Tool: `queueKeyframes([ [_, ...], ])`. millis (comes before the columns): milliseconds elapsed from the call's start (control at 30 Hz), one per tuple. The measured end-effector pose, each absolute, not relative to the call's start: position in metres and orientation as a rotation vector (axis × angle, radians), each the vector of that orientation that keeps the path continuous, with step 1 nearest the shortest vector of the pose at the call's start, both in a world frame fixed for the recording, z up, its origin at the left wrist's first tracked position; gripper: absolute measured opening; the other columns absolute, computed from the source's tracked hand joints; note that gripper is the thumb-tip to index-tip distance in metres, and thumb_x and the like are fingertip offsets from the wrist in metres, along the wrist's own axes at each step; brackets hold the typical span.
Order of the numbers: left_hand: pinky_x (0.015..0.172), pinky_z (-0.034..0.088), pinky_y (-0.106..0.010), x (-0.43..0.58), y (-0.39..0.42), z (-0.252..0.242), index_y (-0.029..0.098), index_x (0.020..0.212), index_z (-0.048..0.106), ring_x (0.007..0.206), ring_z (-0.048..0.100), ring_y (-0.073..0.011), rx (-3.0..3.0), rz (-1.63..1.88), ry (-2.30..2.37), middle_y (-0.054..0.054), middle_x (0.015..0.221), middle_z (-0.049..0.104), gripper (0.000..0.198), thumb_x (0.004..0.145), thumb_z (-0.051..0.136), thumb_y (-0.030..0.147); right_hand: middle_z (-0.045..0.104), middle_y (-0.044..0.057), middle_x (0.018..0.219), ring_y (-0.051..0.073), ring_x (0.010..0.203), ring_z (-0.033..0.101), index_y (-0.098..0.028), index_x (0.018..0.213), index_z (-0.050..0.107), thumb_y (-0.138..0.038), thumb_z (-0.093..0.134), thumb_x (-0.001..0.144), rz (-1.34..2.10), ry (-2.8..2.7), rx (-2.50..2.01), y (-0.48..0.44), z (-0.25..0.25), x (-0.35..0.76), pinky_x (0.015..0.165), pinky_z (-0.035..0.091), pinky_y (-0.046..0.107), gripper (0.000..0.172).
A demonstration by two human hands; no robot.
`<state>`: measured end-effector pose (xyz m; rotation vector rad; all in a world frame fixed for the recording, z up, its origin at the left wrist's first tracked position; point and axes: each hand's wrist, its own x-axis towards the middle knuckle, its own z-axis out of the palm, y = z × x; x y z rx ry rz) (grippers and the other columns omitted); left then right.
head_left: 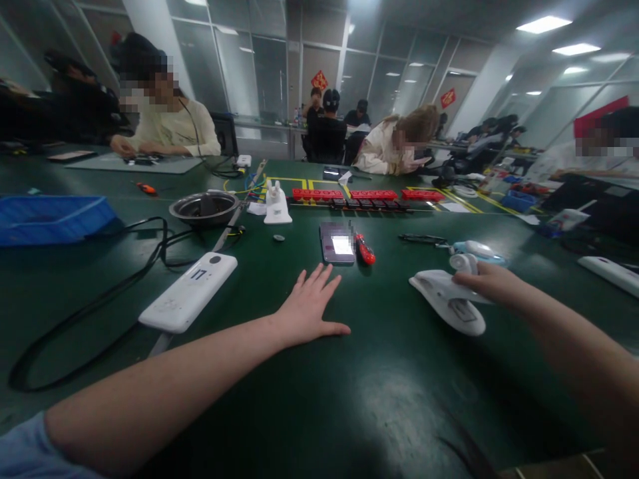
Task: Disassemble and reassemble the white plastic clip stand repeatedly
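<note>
My left hand (310, 307) lies flat on the dark green table (379, 399), palm down, fingers stretched out and holding nothing. Just beyond its fingertips lie a dark phone (337, 242) with a bright screen and a small red-handled screwdriver (364, 250). My right hand (486, 279) rests on a white plastic device (449, 301) at the right, fingers curled over its rounded top part. How firmly it grips is unclear.
A white flat box marked 17 (190, 290) with a black cable (100, 299) lies at the left. Further back are a metal bowl (204, 206), a blue bin (50, 218), a white stand (276, 205) and red trays (369, 195). Several people sit at the far side.
</note>
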<state>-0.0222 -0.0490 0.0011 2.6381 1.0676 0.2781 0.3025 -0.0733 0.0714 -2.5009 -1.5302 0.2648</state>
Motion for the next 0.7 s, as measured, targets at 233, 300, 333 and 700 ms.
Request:
queueKeyframes([
  [233,0.102,0.008,-0.053,-0.020,-0.048,0.003,0.020,0.133,0.023,0.130,0.007,-0.0296,2.623,0.177,1.137,-0.012,0.142,0.012,0.087,0.065,0.033,0.074,0.056,0.009,0.071,0.017,0.063,0.049,-0.011,0.082,0.059,-0.042,0.055,0.072,0.208,-1.444,-2.626,-0.061,0.073,0.328,0.057,0.034,0.027,0.033],
  [300,0.102,0.009,-0.053,-0.019,-0.047,0.002,0.021,0.132,0.024,0.130,0.007,-0.0298,2.615,0.168,1.153,-0.012,0.142,0.013,0.086,0.065,0.033,0.074,0.055,0.010,0.070,0.019,0.063,0.048,-0.010,0.080,0.059,-0.044,0.054,0.072,0.125,-1.425,-2.637,-0.060,0.070,0.328,0.056,0.032,0.028,0.035],
  [333,0.102,0.008,-0.053,-0.018,-0.047,0.002,0.021,0.132,0.025,0.130,0.007,-0.0299,2.613,0.165,1.160,-0.012,0.142,0.013,0.085,0.065,0.033,0.074,0.055,0.011,0.071,0.019,0.063,0.047,-0.010,0.081,0.058,-0.042,0.052,0.074,0.079,-1.397,-2.640,-0.060,0.069,0.328,0.056,0.032,0.028,0.034],
  [700,0.102,0.014,-0.051,-0.018,-0.051,0.007,0.020,0.131,0.026,0.129,0.016,-0.0276,2.674,0.322,1.008,-0.011,0.141,0.020,0.079,0.069,0.042,0.066,0.059,0.009,0.084,0.021,0.072,0.054,-0.016,0.103,0.053,-0.040,0.049,0.075,-0.180,-1.221,-2.345,-0.082,0.079,0.296,0.053,0.037,0.027,0.038],
])
